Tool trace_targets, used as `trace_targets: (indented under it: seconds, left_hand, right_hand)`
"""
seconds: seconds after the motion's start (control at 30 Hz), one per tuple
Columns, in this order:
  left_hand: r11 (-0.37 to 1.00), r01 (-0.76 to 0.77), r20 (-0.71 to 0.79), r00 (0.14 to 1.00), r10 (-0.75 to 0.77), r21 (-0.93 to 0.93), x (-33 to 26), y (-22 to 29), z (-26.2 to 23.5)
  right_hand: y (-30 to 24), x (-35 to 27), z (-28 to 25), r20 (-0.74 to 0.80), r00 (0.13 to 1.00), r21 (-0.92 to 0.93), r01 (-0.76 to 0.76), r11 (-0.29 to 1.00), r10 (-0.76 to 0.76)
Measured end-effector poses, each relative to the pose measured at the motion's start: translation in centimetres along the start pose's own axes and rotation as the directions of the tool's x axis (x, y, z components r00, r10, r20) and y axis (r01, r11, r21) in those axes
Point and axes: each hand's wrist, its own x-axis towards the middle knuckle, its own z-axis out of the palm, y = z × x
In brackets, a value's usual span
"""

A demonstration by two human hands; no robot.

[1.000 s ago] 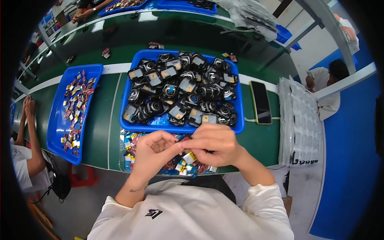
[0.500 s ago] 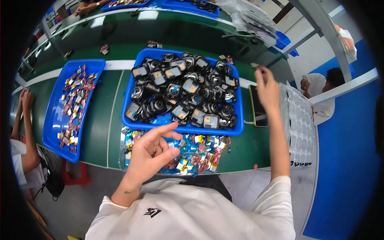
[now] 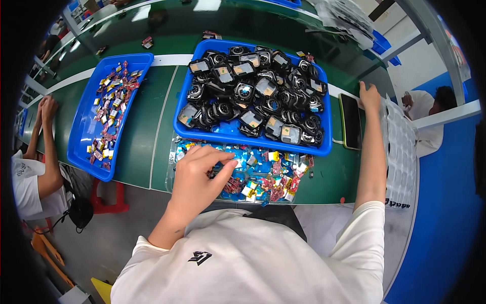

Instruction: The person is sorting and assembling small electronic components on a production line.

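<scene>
A dark, flat rectangular phone screen (image 3: 350,121) lies just right of the central blue tray (image 3: 324,149).

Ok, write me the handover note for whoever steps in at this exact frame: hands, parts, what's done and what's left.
Left hand: fingers curled, picking among the small silver, red and blue packets in the near shallow tray; whether it grips one cannot be told.
Right hand: stretched out to the far right, empty, fingertips beside the dark flat phone and at the clear plastic blister sheet.
Large blue plastic bin: heaped with black watch-like casings, sits just beyond the packets.
Second blue tray, far left: more loose packets.
Done: not readable from this frame.
Left: both piles look full.
</scene>
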Motion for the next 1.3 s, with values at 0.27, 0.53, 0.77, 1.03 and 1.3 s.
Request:
trace_targets:
  seconds: [0.27,0.53,0.77,1.03,1.3]
  left_hand:
    - [0.927,-0.241,0.010,0.969,0.248,0.287,0.4,0.9,1.7]
    - [0.935,-0.280,-0.033,0.955,0.293,0.216,0.1,0.2,2.0]
    - [0.942,-0.196,-0.085,0.970,0.227,0.272,0.6,0.4,2.2]
    - [0.884,-0.177,0.011,0.982,0.191,0.433,1.5,0.3,3.2]
    - [0.848,-0.377,0.087,0.924,0.373,0.373,1.5,0.9,1.6]
  right_hand:
    - [-5.5,-9.6,-4.8,-0.095,0.948,0.293,0.320,0.901,-0.305]
    - [-11.9,-25.2,-7.7,-0.233,0.406,0.617,0.764,0.188,-0.884]
    - [-12.1,-27.6,-5.4,-0.231,0.293,0.421,0.890,0.176,-0.928]
    - [-10.9,-26.9,-3.2,-0.332,0.295,0.296,0.934,0.198,-0.896]
    - [-11.2,-26.4,-3.8,-0.400,0.298,0.264,0.943,0.202,-0.867]
